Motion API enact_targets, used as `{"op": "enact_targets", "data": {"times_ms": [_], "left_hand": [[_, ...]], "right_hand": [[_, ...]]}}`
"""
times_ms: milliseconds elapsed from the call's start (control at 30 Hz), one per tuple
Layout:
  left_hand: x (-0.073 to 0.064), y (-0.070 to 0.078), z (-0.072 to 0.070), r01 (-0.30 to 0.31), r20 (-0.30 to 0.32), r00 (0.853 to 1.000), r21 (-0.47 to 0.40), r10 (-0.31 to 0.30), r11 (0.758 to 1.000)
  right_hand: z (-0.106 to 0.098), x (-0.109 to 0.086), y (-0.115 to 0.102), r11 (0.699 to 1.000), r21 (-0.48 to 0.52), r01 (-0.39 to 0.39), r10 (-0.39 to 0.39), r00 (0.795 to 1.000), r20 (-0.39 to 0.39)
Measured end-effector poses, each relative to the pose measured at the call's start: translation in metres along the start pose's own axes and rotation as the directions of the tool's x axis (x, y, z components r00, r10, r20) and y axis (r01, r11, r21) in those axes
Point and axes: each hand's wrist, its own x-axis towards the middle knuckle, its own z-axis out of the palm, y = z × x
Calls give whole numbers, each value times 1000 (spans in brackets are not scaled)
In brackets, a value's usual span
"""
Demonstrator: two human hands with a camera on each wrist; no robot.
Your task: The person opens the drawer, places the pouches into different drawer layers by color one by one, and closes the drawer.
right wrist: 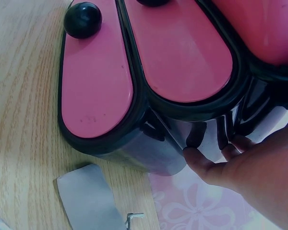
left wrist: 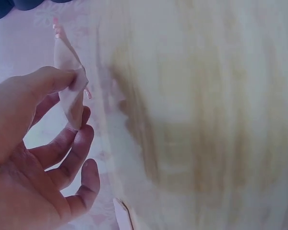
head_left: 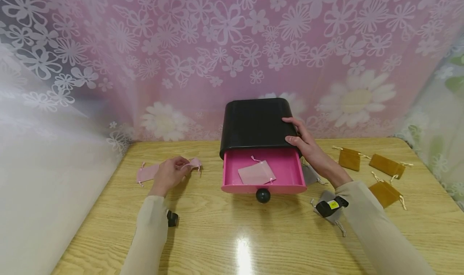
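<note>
My left hand (head_left: 169,174) pinches a small pale pink drawstring pouch (left wrist: 69,96) between thumb and fingers, held over the left of the table. Another pink pouch (head_left: 146,173) lies beside that hand, partly covered by it. A black drawer unit (head_left: 257,124) with pink drawers stands at the table's back. Its top drawer (head_left: 232,164) is pulled out, with one pink pouch (head_left: 256,173) lying inside. My right hand (head_left: 311,150) rests on the unit's right side, fingers on the top edge. The right wrist view shows fingertips (right wrist: 197,158) touching the black side, below the pink drawer fronts.
Brown pouches (head_left: 349,159) lie on the right of the table. Grey pouches (head_left: 329,196) lie nearer the unit, partly hidden by my right arm. A round black knob (head_left: 263,195) sticks out from the drawer's front. A flowered pink curtain (head_left: 217,57) hangs behind the table.
</note>
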Motion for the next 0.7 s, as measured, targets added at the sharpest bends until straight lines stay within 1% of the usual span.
{"op": "enact_targets", "data": {"times_ms": [167,300,500,700], "left_hand": [[-1,3,-2,-45,-55,998,-30,44,999],[-3,11,-6,-75,-108,992,-66,68,995],[-7,27,-17,-133,-178,978,-107,112,985],[-12,38,-25,-157,-224,966,-111,130,981]], "right_hand": [[1,-1,0,1000,-3,1,-1,1000,0],[1,-1,0,1000,4,4,-4,1000,1],[1,-1,0,1000,0,0,0,1000,0],[1,-1,0,1000,13,12,-12,1000,-2]]}}
